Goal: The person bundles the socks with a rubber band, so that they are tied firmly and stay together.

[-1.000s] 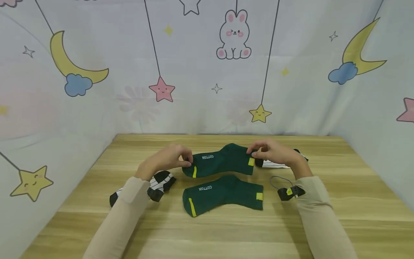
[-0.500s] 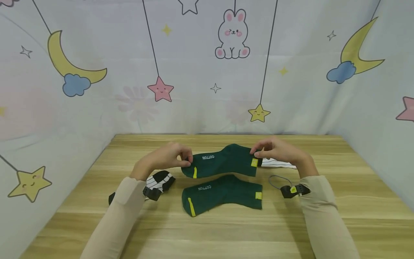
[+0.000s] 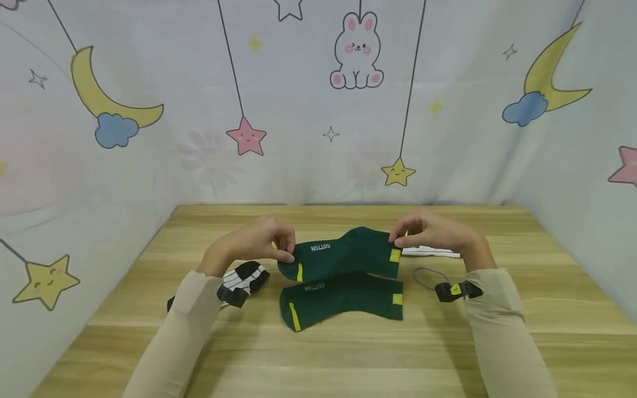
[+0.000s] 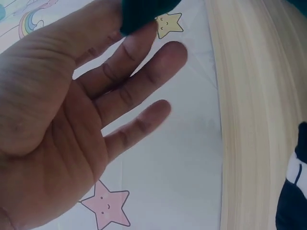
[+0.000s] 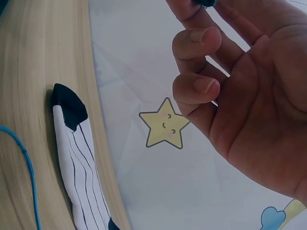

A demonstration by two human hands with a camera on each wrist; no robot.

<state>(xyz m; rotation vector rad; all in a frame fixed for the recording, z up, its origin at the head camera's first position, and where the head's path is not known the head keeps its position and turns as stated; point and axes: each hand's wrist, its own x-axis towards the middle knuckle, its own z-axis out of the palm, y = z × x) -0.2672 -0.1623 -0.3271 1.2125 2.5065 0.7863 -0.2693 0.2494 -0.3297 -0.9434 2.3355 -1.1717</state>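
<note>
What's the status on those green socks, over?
One green sock held: left grip at toe, right grip at cuff. Second green sock flat on table. Nothing seen between them.

I could make out one word, COTTON (image 3: 320, 247), in pale capitals on the far green sock (image 3: 355, 257), left of its middle and close to its far edge. The same word stood in pale capitals again on the near green sock (image 3: 343, 304), also toward the left. Seen from the near side, both looked upside down, the near one fainter.
</note>
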